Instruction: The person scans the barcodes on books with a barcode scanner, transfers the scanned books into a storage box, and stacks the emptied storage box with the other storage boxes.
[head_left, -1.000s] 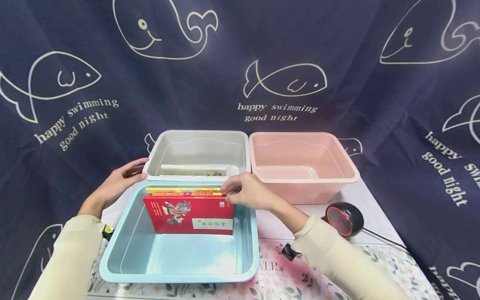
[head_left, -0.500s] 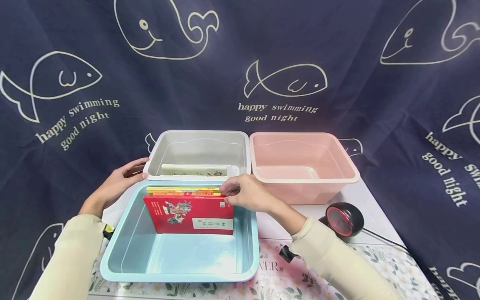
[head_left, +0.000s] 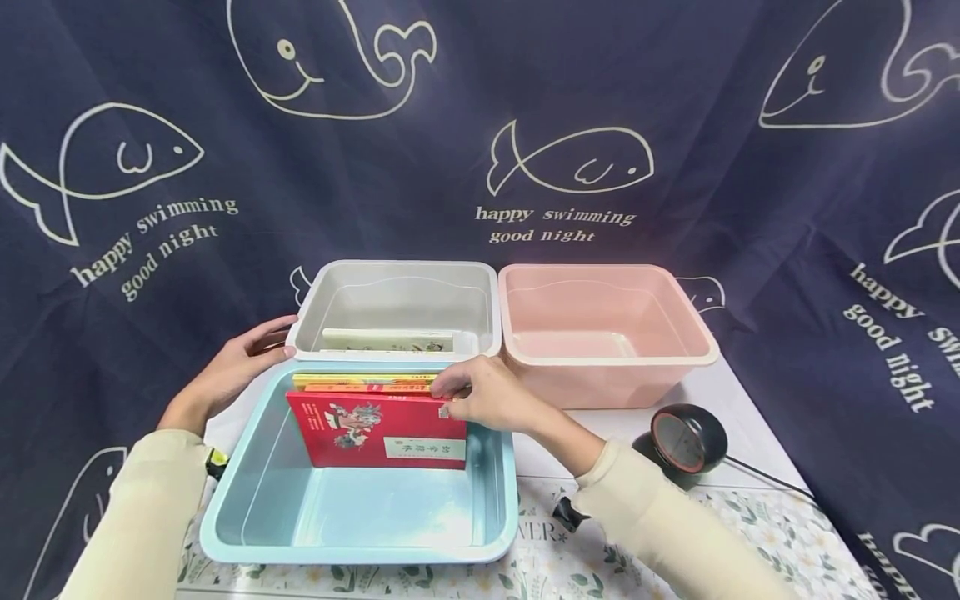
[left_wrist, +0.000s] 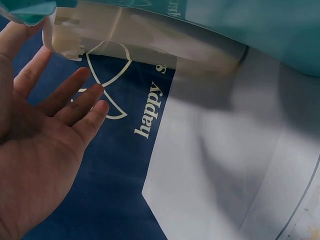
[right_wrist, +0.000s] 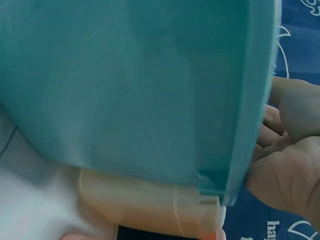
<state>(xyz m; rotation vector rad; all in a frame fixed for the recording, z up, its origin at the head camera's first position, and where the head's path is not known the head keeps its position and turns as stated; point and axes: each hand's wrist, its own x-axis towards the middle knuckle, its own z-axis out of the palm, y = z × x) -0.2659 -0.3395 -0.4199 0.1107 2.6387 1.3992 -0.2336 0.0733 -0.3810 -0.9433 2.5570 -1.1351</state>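
Observation:
In the head view a red book (head_left: 345, 429) with a cartoon figure on its cover stands on its edge in the light blue tub (head_left: 360, 554). Behind it are a thin orange and a yellow book (head_left: 360, 379). My right hand (head_left: 495, 396) grips the red book at its top right corner, thumb on the cover, fingers over the top edges of the books behind. The tub wall hides most of those fingers in the right wrist view. My left hand (head_left: 236, 367) is open, its fingertips at the left rim of the grey tub (head_left: 405, 304); its fingers (left_wrist: 65, 92) spread loosely.
Pale books (head_left: 386, 340) sit inside the grey tub. A pink tub (head_left: 607, 367) stands beside it, back right. On the right is a round black device (head_left: 686, 437) with a cable. A dark blue printed cloth (head_left: 420, 183) hangs behind the white table.
My right hand slides slightly left along the top edges of the books, its thumb now further onto the red cover. The left hand and the tubs stay in place.

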